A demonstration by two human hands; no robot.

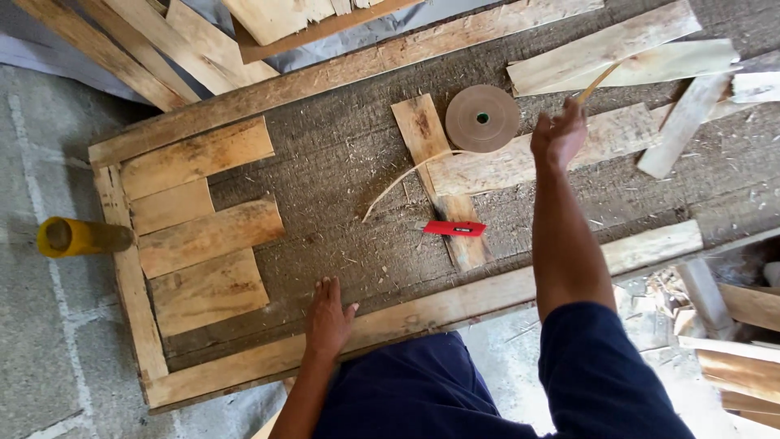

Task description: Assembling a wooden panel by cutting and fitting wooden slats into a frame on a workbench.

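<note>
head | right hand (559,134) fingers pinch thin pale wood strip (599,81), seemingly | left hand (327,319) fingers spread flat on board (341,171)

The person wears a dark navy blue short-sleeved shirt; its right sleeve ends above the elbow. Both forearms are bare. The left hand (328,319) and right hand (558,134) are bare too, with no gloves, rings or watch visible on either.
</note>
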